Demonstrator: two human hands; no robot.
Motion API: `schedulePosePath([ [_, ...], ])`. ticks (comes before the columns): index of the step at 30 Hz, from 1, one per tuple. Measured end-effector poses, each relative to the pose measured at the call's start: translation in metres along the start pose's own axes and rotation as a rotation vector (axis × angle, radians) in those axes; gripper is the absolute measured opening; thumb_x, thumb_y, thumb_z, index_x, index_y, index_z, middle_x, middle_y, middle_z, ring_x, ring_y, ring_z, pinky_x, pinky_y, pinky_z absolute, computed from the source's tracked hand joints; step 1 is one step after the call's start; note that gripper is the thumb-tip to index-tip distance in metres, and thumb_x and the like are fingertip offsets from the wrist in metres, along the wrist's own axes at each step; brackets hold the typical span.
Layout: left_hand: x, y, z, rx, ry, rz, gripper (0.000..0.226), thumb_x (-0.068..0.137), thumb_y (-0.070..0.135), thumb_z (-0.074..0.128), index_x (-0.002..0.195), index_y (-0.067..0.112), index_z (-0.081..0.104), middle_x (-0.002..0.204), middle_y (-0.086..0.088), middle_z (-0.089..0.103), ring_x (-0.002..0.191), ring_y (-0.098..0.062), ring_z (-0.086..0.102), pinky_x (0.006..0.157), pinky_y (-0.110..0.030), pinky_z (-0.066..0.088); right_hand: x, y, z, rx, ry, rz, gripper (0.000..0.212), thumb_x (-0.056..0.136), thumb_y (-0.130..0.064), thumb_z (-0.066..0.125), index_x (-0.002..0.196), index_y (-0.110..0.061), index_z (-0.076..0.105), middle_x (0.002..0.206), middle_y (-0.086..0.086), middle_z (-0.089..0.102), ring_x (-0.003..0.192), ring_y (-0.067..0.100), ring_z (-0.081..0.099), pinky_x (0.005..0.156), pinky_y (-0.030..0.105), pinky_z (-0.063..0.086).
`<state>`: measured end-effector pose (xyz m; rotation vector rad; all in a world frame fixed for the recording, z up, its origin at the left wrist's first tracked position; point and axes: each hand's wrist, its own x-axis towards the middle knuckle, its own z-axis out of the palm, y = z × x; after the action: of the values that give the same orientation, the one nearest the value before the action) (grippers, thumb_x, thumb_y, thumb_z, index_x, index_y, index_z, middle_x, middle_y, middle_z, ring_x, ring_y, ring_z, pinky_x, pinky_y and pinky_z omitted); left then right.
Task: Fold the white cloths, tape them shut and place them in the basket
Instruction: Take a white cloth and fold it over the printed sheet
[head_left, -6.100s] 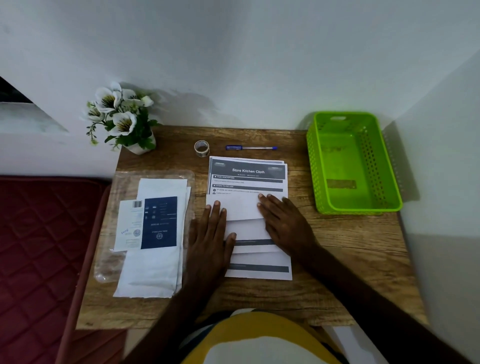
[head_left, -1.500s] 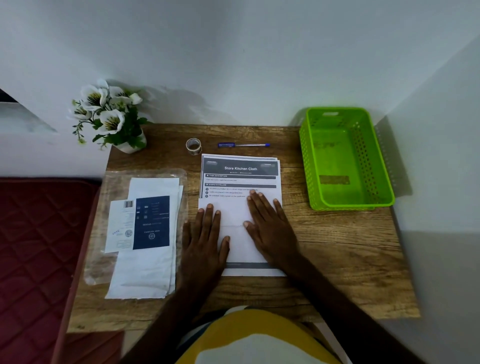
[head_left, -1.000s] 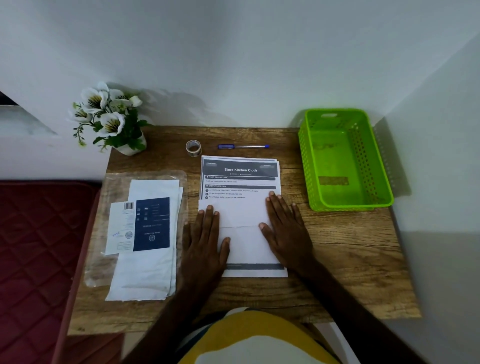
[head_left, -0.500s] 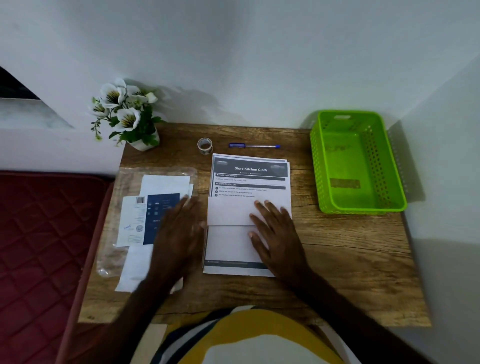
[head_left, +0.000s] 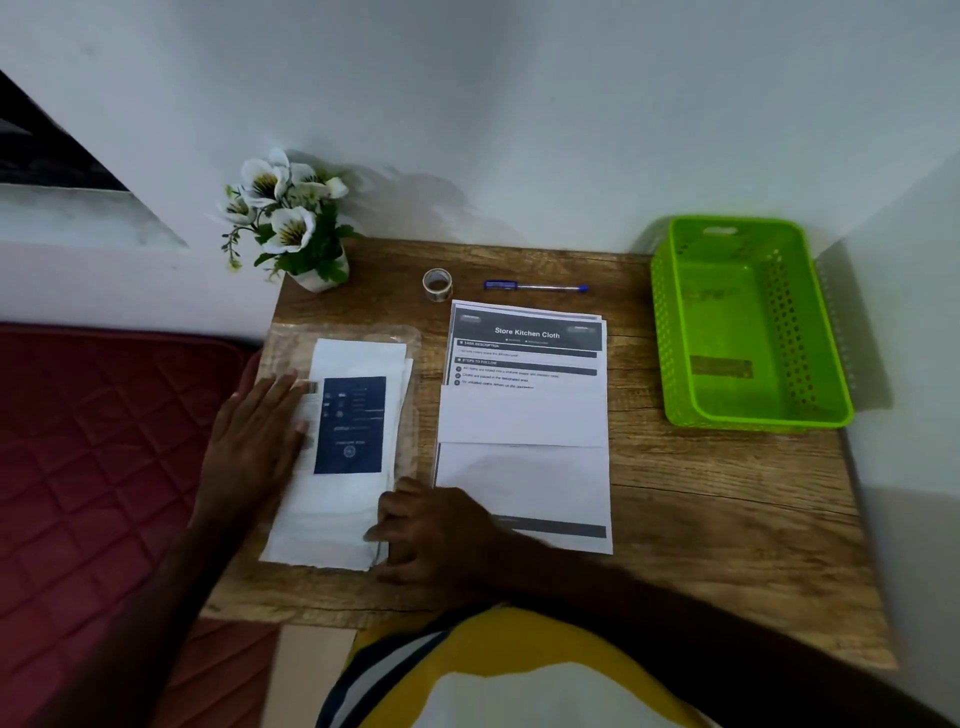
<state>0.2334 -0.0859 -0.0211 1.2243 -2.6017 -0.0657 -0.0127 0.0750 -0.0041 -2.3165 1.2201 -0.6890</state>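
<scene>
The left hand lies flat, fingers straight, on the cloth stack at 9 o'clock. The right hand curls its fingers at the stack's near corner. Peel just 1 cloth, pinning the rest. The basket waits at 2 o'clock.

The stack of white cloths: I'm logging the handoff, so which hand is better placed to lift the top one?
Probably the right hand: its fingers curl at the near right corner of the cloth stack, while the left hand lies flat on the stack's left side.
</scene>
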Motion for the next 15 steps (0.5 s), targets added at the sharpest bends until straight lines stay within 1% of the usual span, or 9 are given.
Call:
schedulePosePath([
  [3, -0.002, 0.002, -0.001, -0.009, -0.011, -0.011, 0.053, 0.107, 0.032, 0.036, 0.153, 0.008, 0.043, 0.159, -0.012, 0.043, 0.148, -0.031, 0.040, 0.120, -0.056, 0.030, 0.006, -0.003, 0.007, 0.028, -0.067, 0.014, 0.033, 0.089, -0.036, 0.078, 0.108, -0.010, 0.076, 0.101, 0.008, 0.067, 0.094, 0.025, 0.058, 0.068, 0.032, 0.044],
  [7, -0.003, -0.001, 0.000, -0.031, -0.006, -0.023, 0.052, 0.108, 0.033, 0.036, 0.155, 0.010, 0.042, 0.161, -0.009, 0.041, 0.150, -0.028, 0.038, 0.121, -0.054, 0.029, 0.010, -0.004, 0.010, 0.043, -0.059, 0.053, 0.026, 0.094, -0.035, 0.072, 0.104, -0.012, 0.077, 0.097, 0.005, 0.067, 0.092, 0.022, 0.057, 0.066, 0.032, 0.043],
  [11, -0.003, -0.002, 0.000, -0.031, -0.011, -0.027, 0.051, 0.108, 0.033, 0.035, 0.154, 0.010, 0.044, 0.161, -0.010, 0.042, 0.149, -0.028, 0.039, 0.121, -0.053, 0.028, 0.015, -0.008, 0.011, 0.052, -0.028, 0.068, 0.020, 0.096, -0.030, 0.070, 0.096, -0.012, 0.078, 0.091, 0.005, 0.068, 0.085, 0.021, 0.058, 0.067, 0.027, 0.032],
  [12, -0.003, -0.003, -0.001, -0.033, -0.015, -0.032, 0.052, 0.108, 0.033, 0.035, 0.154, 0.010, 0.044, 0.161, -0.009, 0.042, 0.149, -0.028, 0.038, 0.121, -0.053, 0.028, 0.016, -0.009, 0.010, 0.055, -0.030, 0.067, 0.019, 0.096, -0.029, 0.070, 0.094, -0.012, 0.078, 0.090, 0.005, 0.068, 0.084, 0.021, 0.057, 0.067, 0.027, 0.031],
  [14, -0.001, -0.003, -0.002, -0.037, -0.016, -0.033, 0.052, 0.108, 0.033, 0.035, 0.153, 0.009, 0.045, 0.160, -0.010, 0.042, 0.149, -0.028, 0.039, 0.121, -0.053, 0.028, 0.019, -0.011, 0.009, 0.081, -0.040, 0.093, 0.017, 0.095, -0.027, 0.071, 0.091, -0.011, 0.078, 0.089, 0.004, 0.067, 0.084, 0.021, 0.056, 0.068, 0.027, 0.035],
  [15, 0.000, -0.003, -0.002, -0.040, -0.013, -0.030, 0.052, 0.108, 0.033, 0.035, 0.152, 0.009, 0.046, 0.160, -0.011, 0.043, 0.148, -0.029, 0.040, 0.120, -0.053, 0.029, 0.020, -0.013, 0.008, 0.108, -0.047, 0.132, 0.017, 0.094, -0.027, 0.072, 0.091, -0.011, 0.077, 0.090, 0.004, 0.067, 0.086, 0.020, 0.056, 0.069, 0.030, 0.040],
])
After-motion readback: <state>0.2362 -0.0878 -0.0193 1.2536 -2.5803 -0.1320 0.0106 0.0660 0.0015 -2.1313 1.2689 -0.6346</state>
